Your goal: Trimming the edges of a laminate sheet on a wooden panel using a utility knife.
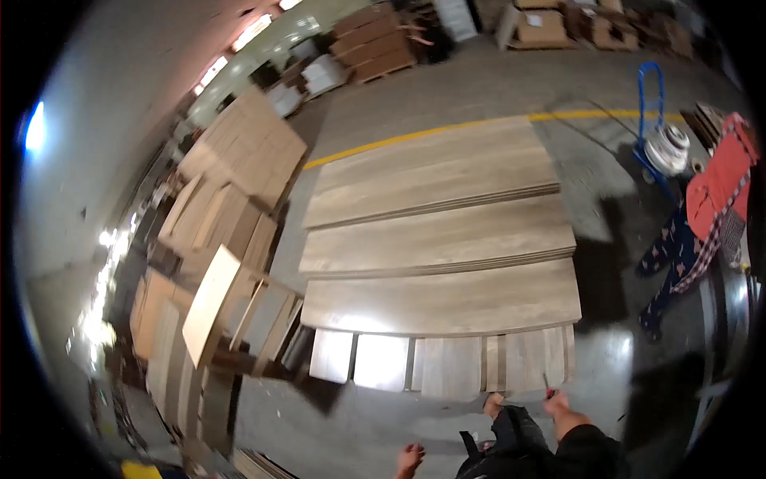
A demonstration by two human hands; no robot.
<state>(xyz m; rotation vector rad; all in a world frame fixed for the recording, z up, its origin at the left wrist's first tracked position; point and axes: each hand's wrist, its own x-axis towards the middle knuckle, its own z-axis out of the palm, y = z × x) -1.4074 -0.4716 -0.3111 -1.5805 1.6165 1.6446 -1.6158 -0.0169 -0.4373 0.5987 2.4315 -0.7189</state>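
head view: right hand point(556, 405) near stacked wooden panels point(441, 302)

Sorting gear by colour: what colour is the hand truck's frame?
Blue; the hand truck shows in the head view.

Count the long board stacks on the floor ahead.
3 long board stacks: far one by the yellow line, middle one, near one above the short panels. Right hand is nearest those panels. More stacks may lie hidden beneath.

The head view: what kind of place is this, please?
Probably a wood-panel workshop or warehouse: long wooden boards stacked on a concrete floor, more panels leaning at the left, and a blue hand truck.
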